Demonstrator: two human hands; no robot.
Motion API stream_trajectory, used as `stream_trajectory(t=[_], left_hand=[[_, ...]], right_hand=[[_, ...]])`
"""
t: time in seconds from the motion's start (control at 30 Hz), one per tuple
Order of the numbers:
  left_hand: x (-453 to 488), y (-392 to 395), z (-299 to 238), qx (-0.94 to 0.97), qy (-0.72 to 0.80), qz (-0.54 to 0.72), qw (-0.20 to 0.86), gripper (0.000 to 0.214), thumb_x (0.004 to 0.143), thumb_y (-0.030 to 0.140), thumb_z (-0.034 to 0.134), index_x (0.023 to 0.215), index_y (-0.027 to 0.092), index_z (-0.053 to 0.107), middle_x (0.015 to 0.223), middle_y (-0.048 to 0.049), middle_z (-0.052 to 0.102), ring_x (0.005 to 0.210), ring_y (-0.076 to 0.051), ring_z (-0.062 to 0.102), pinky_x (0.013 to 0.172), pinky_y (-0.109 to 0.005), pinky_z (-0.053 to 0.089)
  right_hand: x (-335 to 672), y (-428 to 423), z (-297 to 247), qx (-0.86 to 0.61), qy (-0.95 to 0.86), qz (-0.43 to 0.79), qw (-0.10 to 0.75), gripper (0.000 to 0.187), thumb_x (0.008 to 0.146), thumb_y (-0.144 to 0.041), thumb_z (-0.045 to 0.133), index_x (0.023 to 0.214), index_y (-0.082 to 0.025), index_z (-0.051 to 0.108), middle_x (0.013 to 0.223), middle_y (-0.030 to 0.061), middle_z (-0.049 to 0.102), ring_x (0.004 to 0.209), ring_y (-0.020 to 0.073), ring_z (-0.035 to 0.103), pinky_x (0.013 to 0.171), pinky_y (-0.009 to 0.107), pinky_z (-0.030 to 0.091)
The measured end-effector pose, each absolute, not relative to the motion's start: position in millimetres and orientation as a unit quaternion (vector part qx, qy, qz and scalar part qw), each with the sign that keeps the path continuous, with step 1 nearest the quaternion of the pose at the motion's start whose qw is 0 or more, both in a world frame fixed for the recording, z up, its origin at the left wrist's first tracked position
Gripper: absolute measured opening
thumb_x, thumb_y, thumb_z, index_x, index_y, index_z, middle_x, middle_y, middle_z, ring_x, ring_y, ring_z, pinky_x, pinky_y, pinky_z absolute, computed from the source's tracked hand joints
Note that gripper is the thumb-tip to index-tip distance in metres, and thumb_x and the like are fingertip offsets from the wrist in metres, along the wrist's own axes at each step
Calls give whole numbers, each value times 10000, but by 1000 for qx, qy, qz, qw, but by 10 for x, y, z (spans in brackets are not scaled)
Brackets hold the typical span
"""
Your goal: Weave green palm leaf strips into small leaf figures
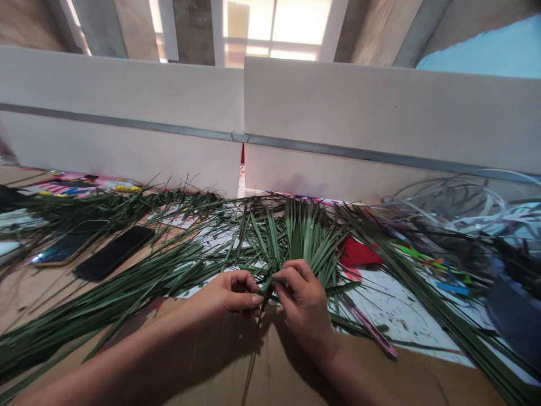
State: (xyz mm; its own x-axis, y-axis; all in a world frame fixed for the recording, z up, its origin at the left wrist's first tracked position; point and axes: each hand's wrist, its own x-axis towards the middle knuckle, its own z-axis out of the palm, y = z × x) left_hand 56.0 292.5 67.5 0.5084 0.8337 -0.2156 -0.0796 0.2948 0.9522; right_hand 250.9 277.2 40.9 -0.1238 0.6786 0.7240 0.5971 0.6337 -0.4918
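Observation:
My left hand [236,293] is at the middle of the work surface, its thumb and forefinger curled together at a green leaf strip [265,282]. Facing it, my right hand [303,299] pinches the same small cluster of strips between thumb and fingers. Exactly how the strips cross between the fingertips is too small to make out. A thin dark strand [251,366] hangs down from between the hands. Just beyond them, a fan of long green leaves [302,231] spreads away from me. A pink slim tool [374,330] lies right of my right hand.
Long leaf bundles lie at left [105,299] and right [426,299]. Two phones, one black [114,252], rest at left. A red piece [359,252], coloured scraps [452,287] and coiled white strips [465,203] are at right. White panels [380,113] stand behind.

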Motion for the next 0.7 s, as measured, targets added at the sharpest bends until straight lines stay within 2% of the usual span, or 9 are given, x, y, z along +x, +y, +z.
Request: stream_trajectory(t=[0.23,0.3,0.4,0.53,0.7], left_hand=[[623,2883,655,572,436,328,613,225,650,252,794,721,192,589,580,63,568,531,-117,526,564,-261,404],[620,2866,668,561,418,316,641,246,681,294,807,792,193,612,616,57,588,536,-119,532,571,-265,421],[620,2808,686,525,368,319,698,329,759,445,804,851,166,655,704,-2,639,606,-141,575,614,-281,457],[656,2742,605,392,322,374,776,423,913,546,623,892,129,693,758,-80,674,648,-175,603,632,-307,480],[654,2826,576,377,293,321,818,413,858,488,695,867,77,739,738,-107,689,611,-158,588,606,-280,448]], right_hand=[[2496,2750,438,-437,-734,75,514,186,907,-58,566,826,-217,615,854,6,545,777,171,565,710,289,462],[2504,2754,428,-431,-733,68,522,187,906,-54,572,838,-219,624,867,6,547,785,168,570,711,284,462],[2513,2760,413,-425,-730,62,532,181,913,-58,584,854,-220,640,882,8,552,797,165,577,719,279,470],[2512,2768,406,-423,-730,59,534,175,927,-73,590,845,-218,644,868,8,556,783,163,573,711,282,474],[2511,2787,394,-420,-731,43,536,179,918,-64,592,855,-219,655,877,15,563,797,168,581,712,289,487]])
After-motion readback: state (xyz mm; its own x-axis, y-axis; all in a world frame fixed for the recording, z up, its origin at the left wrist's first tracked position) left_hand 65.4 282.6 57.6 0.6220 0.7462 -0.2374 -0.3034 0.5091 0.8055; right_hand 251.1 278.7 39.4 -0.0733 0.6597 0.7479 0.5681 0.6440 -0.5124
